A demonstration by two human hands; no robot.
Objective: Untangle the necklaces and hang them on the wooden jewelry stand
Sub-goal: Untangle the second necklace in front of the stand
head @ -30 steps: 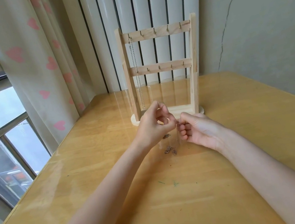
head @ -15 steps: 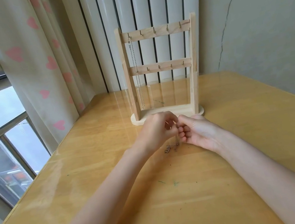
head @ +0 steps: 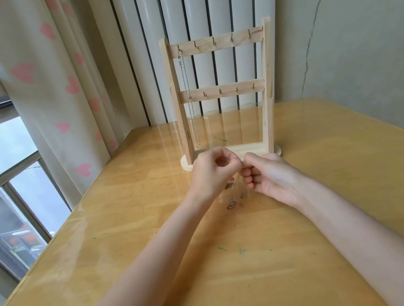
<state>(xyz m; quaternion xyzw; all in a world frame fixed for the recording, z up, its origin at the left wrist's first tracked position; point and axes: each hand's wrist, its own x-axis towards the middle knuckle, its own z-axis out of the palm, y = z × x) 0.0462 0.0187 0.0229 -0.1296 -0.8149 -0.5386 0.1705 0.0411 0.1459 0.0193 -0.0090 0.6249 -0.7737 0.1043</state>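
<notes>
Left hand (head: 214, 174) and right hand (head: 268, 177) knuckle to knuckle at table (head: 106, 257) centre, fingers curled, pinching a fine necklace (head: 231, 202) between them; chain barely visible, small pendants dangling at 6 o'clock, touching or just above the tabletop. Wooden stand (head: 222, 93) upright at 12 o'clock beyond the hands. Silver chain (head: 188, 97) hanging from top-left hook.

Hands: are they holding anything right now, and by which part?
Both the left hand and the right hand pinch a thin necklace chain at its upper end; its small pendants dangle below.
</notes>
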